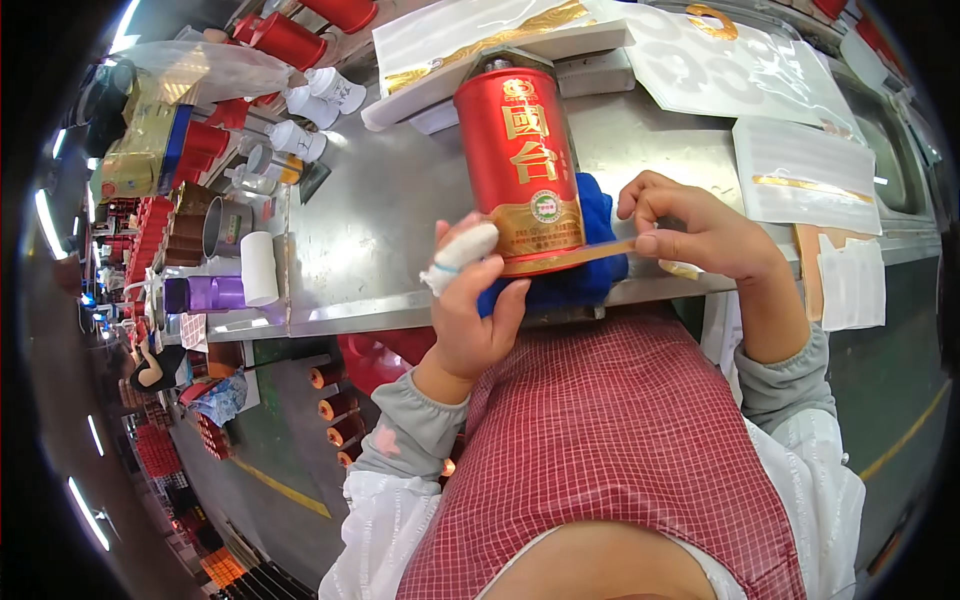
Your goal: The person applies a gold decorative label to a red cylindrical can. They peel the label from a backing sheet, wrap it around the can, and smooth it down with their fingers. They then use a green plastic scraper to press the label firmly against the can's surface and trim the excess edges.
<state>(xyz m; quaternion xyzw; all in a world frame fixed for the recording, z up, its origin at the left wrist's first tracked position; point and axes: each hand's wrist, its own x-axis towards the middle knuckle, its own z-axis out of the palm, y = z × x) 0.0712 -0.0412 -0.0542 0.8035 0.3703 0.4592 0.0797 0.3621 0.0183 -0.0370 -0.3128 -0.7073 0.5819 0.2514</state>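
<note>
A red cylindrical bottle with gold lettering and a gold lower band leans on a blue cloth at the bench's near edge. My left hand grips its lower left side, one finger wrapped in white. That hand's index fingertip presses by the left end of a narrow gold strip, which runs across the bottle's base. To the right, my right hand pinches the strip's other end between thumb and finger, holding it out from the bottle. The bottle's underside is hidden.
White backing sheets with gold strips lie on the right of the metal bench. Left stand a white roll, a purple tape roll, white bottles and red containers. A white block sits behind the bottle.
</note>
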